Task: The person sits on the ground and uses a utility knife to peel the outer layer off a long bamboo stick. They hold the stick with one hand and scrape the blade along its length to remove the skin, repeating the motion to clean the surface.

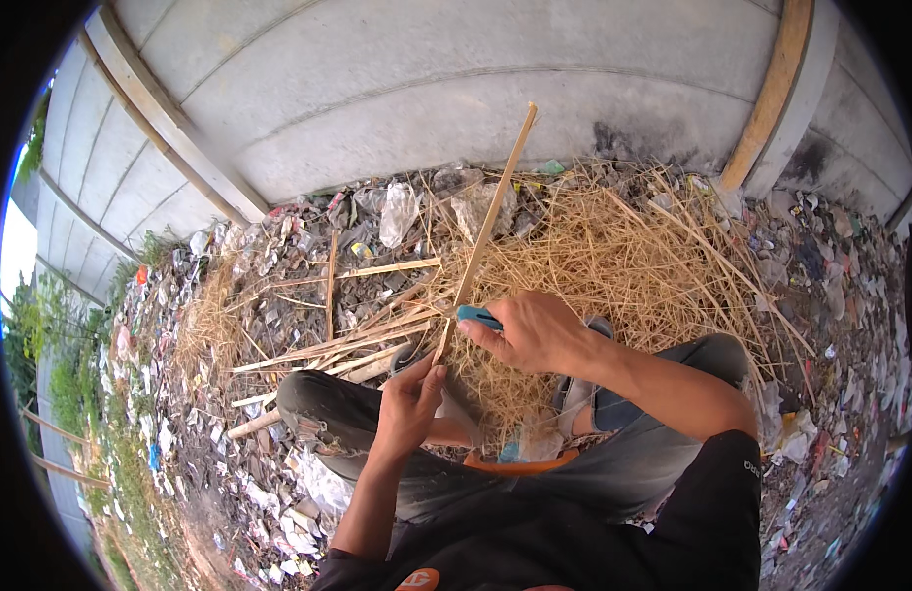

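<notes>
My left hand (410,402) is closed around the near end of a long, pale bamboo strip (495,212). From there the strip slants away from me, up and to the right, toward the wall. In my right hand (535,333) is a utility knife with a teal handle (479,316), gripped in my fist. The knife lies against or just beside the strip, a little beyond my left hand. Its blade is too small to make out. Pale shavings (599,251) are heaped on the ground past my right hand.
Several split bamboo strips (328,347) lie to the left of my feet. A grey concrete wall (456,108) with upright posts (771,98) stands ahead. Littered ground (219,443) surrounds me. Between my legs is an orange curved object (520,465). Green plants (67,335) grow at the far left.
</notes>
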### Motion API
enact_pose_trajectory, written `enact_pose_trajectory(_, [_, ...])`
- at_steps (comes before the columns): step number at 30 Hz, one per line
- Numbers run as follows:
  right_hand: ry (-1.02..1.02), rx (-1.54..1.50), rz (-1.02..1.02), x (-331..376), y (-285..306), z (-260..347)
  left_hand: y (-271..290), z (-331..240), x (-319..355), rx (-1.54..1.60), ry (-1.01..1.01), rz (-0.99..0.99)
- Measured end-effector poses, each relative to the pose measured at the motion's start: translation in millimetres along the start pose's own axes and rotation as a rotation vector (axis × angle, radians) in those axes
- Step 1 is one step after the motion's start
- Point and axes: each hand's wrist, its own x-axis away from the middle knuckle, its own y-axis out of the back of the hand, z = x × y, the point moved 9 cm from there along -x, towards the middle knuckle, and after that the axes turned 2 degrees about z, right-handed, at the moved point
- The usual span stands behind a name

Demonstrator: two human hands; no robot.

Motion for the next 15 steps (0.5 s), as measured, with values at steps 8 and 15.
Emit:
enact_pose_trajectory(8, [0.067,0.045,0.073,3,-38,0,4,-4,0,-0.327,-0.19,-0.2])
enact_pose_trajectory(15, [-0.512,0.024,-0.341,-35,84,-205,7,30,55,-0.393,0.036,0.0])
